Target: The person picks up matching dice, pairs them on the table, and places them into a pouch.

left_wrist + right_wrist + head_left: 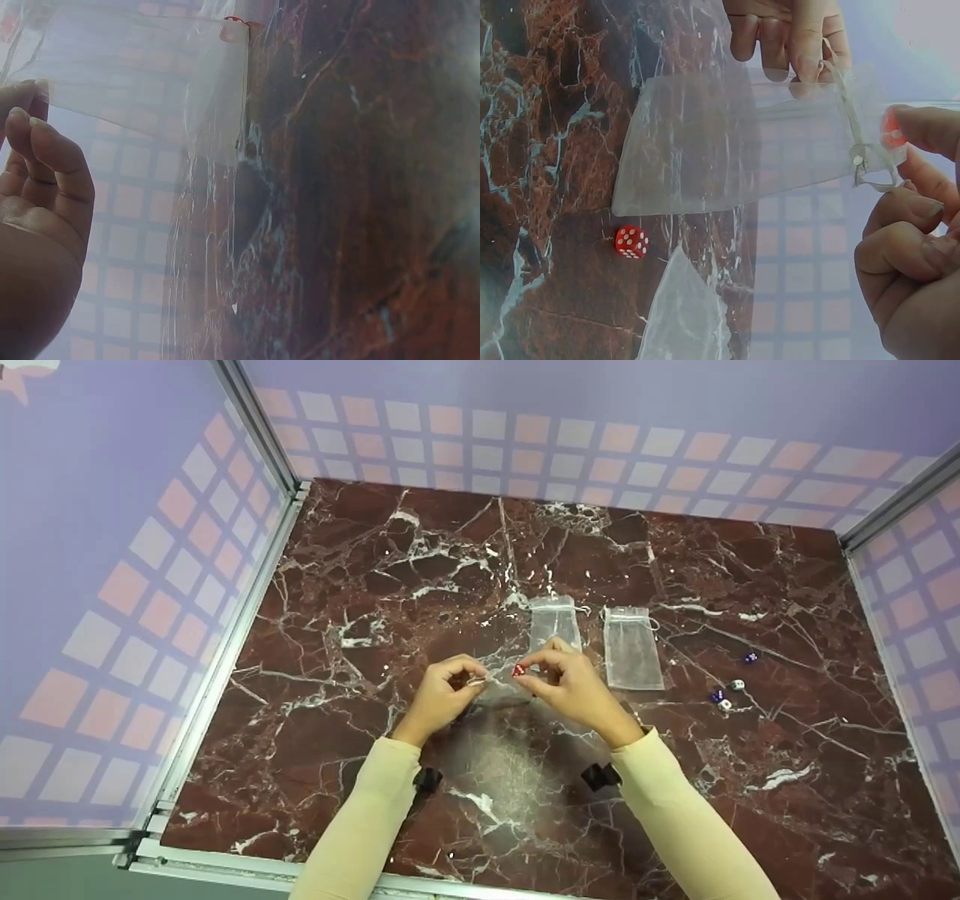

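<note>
My left hand (444, 688) pinches the edge of a sheer white drawstring bag (705, 150) near its mouth. The bag hangs above the table, its cord tied in a small loop. Between thumb and fingertip, my right hand (570, 682) pinches a red die (518, 669) right by the bag's mouth; whether the die is inside the opening I cannot tell. A second red die (631, 242) with white pips lies on the table below. In the left wrist view, the left fingers (60, 157) are at the bag's edge, and something small and red shows at its far corner.
Two more sheer bags, one (553, 619) partly behind my right hand and another (632, 649) beside it, lie flat. Farther right are purple dice (751, 658) and white dice (737, 685). Patterned panels (480, 442) in metal frames border the marbled table (360, 547).
</note>
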`<state>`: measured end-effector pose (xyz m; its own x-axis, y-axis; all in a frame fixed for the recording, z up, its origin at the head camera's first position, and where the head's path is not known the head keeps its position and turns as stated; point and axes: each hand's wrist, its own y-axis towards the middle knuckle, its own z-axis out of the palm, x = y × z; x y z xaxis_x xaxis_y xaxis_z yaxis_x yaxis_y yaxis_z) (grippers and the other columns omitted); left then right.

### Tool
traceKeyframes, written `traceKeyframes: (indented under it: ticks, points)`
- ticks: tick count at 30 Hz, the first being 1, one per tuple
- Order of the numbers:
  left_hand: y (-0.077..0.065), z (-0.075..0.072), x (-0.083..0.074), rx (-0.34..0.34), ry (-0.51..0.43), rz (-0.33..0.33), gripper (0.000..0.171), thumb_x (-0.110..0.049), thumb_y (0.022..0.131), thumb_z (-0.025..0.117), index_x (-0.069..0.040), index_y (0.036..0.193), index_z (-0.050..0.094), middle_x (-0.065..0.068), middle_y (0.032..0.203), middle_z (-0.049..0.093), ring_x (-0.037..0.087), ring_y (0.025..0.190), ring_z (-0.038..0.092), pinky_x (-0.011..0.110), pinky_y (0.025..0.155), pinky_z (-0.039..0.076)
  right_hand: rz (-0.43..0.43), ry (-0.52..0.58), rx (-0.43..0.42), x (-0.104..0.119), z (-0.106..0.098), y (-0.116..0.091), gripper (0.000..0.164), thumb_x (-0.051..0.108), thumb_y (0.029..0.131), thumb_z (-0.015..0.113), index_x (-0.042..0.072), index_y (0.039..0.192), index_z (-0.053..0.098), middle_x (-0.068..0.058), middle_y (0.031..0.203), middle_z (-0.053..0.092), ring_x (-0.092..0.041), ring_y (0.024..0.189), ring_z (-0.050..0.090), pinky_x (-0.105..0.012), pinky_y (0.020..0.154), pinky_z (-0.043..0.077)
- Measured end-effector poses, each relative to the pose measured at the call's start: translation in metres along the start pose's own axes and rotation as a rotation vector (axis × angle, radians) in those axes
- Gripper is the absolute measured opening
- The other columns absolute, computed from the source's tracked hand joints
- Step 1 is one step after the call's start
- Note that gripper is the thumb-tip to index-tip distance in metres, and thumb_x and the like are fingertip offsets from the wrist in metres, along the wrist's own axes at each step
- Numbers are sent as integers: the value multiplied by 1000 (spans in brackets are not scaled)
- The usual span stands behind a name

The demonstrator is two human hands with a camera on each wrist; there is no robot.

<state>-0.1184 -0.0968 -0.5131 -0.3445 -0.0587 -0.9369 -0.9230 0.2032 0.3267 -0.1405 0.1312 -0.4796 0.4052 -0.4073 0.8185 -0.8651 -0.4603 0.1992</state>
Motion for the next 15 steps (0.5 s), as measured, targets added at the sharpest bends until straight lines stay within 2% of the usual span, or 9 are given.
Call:
traceKeyframes:
  ticks: [3,10,15]
  points:
    - [-1,0,0,10,1,8,7,18,85,64,13,89,66,19,89,67,17,68,53,30,58,43,4,5,0,0,1,0,19,15,85,78,7,102,74,-13,81,50,-12,64,42,-21,55,37]
    - [0,0,1,7,-16,18,8,19,84,62,13,89,66,21,89,66,27,67,53,23,57,43,10,-2,-1,0,2,2,19,15,86,78,6,101,74,-14,83,52,-13,65,43,-22,56,39]
    - [-1,0,3,7,-22,9,10,19,84,62,12,89,67,20,89,67,22,67,53,21,57,43,35,-1,11,1,3,1,20,16,86,78,6,103,74,-5,83,50,-13,64,42,-23,55,38]
